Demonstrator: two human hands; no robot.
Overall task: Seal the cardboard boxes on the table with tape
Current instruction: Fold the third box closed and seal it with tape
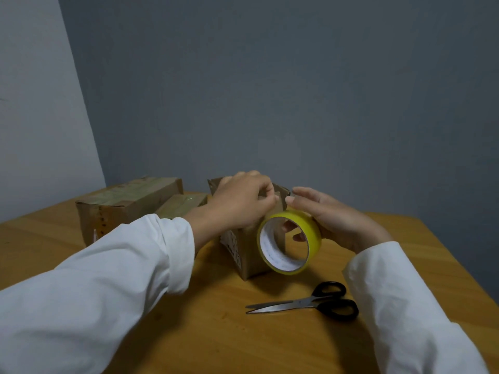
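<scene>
A small brown cardboard box (249, 259) stands in the middle of the wooden table. My left hand (240, 202) lies over its top with thumb and forefinger pinched together at the near right corner, seemingly on the tape's end. My right hand (332, 217) grips a yellow roll of tape (290, 241), fingers through the core, held against the box's right side. Much of the box top is hidden by my hands.
Two more cardboard boxes stand at the back left: a larger one (127, 205) with shiny tape on top, and a smaller one (183, 205) beside it. Black-handled scissors (310, 303) lie on the table (216, 333) in front of the box.
</scene>
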